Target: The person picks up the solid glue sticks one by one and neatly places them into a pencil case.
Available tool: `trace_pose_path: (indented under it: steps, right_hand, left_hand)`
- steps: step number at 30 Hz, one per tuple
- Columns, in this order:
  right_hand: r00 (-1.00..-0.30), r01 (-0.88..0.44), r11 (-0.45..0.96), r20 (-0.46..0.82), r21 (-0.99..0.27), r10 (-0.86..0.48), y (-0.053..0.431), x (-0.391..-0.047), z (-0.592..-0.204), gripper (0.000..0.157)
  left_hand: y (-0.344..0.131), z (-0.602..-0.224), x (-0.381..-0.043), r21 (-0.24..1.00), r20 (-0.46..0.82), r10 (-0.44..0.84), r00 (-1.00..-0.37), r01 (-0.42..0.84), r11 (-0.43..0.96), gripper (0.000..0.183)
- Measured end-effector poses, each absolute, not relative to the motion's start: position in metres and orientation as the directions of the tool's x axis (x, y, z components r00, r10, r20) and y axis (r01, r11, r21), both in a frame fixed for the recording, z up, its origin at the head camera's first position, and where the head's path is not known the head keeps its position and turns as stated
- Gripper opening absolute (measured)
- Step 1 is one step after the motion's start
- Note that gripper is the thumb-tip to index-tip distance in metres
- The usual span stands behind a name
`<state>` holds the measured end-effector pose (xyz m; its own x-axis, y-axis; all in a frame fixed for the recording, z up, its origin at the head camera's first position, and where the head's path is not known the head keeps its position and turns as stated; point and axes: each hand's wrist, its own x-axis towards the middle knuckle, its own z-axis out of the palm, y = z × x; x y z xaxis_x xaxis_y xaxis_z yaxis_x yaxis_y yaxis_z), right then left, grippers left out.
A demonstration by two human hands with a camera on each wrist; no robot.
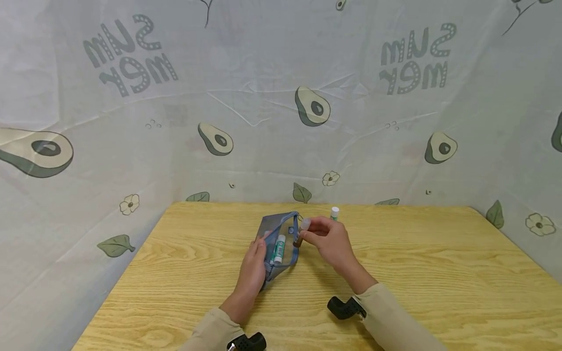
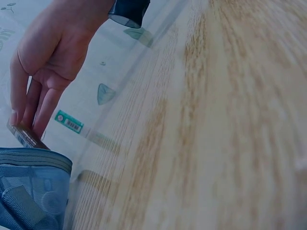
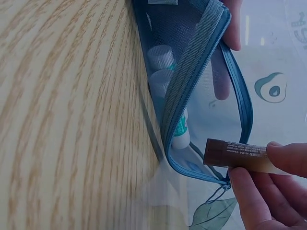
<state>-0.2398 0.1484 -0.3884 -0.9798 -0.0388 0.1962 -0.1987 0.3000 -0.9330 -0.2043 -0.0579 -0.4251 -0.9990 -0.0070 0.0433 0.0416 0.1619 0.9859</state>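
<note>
A blue mesh zip pouch rests on the table, its zipped mouth gaping toward the right. My left hand grips its left side, one finger showing through the mesh in the right wrist view. Inside lie white-capped glue sticks with green labels, one glue stick plainest near the mouth. Between thumb and fingers, my right hand pinches a brown glue stick with a pale cap end. Its brown end points at the pouch's opening, close to the zip edge.
Behind my right hand another green-labelled glue stick stands upright on the wooden table. A pale curtain printed with avocados hangs along the table's back. Black wrist devices sit on both sleeves.
</note>
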Motion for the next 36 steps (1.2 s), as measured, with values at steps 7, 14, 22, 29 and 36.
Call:
trace_pose_path:
  steps: [7,14,22,29,36]
  right_hand:
    - [-0.990,-0.135,0.222,0.126,-0.966,-0.057,0.145,-0.240,-0.392,0.033]
    - [-0.995,-0.055,0.144,0.043,-0.988,-0.089,0.143,-0.238,-0.394,0.033]
    - [-0.994,0.021,0.115,-0.033,-0.993,-0.108,0.140,-0.239,-0.398,0.032]
    - [-0.988,0.071,0.103,-0.085,-0.992,-0.129,0.137,-0.238,-0.399,0.034]
    - [-0.983,0.093,0.130,-0.111,-0.987,-0.145,0.138,-0.239,-0.399,0.041]
  left_hand:
    - [-0.059,-0.425,-0.204,0.984,0.039,-0.002,-0.999,0.038,0.173,0.054]
    - [-0.060,-0.427,-0.204,0.984,0.039,-0.005,-0.999,0.038,0.172,0.054]
    - [-0.059,-0.425,-0.204,0.985,0.033,0.001,-0.999,0.032,0.170,0.054]
    - [-0.059,-0.424,-0.204,0.984,0.042,-0.007,-0.999,0.041,0.174,0.053]
    - [-0.059,-0.425,-0.207,0.987,0.047,-0.013,-0.999,0.044,0.155,0.053]
